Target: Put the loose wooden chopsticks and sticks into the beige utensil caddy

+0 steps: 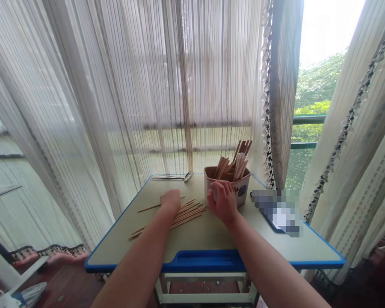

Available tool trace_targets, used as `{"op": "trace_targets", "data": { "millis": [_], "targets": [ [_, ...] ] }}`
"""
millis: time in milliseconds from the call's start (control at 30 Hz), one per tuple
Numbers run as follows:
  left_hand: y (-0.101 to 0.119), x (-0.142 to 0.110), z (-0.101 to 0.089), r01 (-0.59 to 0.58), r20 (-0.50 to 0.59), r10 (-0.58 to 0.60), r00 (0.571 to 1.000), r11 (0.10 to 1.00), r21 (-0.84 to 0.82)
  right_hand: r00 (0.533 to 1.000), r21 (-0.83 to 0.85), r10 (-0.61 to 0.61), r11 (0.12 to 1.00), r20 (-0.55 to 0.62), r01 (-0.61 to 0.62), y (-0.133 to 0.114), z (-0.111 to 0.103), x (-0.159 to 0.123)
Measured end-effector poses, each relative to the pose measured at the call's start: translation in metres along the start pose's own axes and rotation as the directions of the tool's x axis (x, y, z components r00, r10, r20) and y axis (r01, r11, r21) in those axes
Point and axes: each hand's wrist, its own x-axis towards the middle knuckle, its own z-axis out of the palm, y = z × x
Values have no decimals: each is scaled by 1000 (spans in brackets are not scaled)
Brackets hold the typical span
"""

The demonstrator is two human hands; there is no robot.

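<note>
My left hand (171, 200) is closed in a pinch around a single wooden chopstick (149, 208), which lies low over the table and pokes out on both sides of the fist. Under and beside that forearm, several loose chopsticks (188, 214) lie in a slanting bunch. A chopstick holder (243, 196), a beige box with a brown rim and a dark label, stands to the right with several bundles of chopsticks (223, 167) upright in it. Against its front side rests my right hand (223, 200), fingers curled at the rim; the fingertips are partly hidden.
A metal slotted ladle (188, 176) and other slim metal handles lie along the table's back edge. On the right is a blurred-out flat object (277, 214). The pale table (208, 239) has a blue edge with a front tray groove. Sheer curtains (131, 85) hang right behind it.
</note>
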Motion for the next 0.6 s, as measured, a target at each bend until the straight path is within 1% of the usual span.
{"op": "trace_targets", "data": {
  "millis": [100, 167, 233, 333, 400, 600],
  "targets": [
    [2, 0, 3, -97, -20, 96, 995, 995, -18, 1000, 2, 3, 1000, 2, -3, 1, 0, 0],
    [2, 0, 4, -134, -55, 133, 990, 991, -9, 1000, 7, 12, 1000, 3, -12, 1, 1, -1],
    [1, 0, 4, -107, -61, 108, 992, 994, 18, 1000, 14, 25, 1000, 4, -25, 1, 1, -1],
    [-2, 0, 3, 10, -25, -8, 1000, 999, 52, 999, 11, 34, 999, 8, -34, 1, 1, -1],
    [-3, 0, 3, 56, -16, -55, 998, 997, 59, 999, 5, 36, 999, 7, -36, 2, 1, -1],
    [-2, -1, 6, 50, -23, -49, 999, 996, 74, 999, 5, 42, 999, 13, -42, 2, 1, -1]
  ]
}}
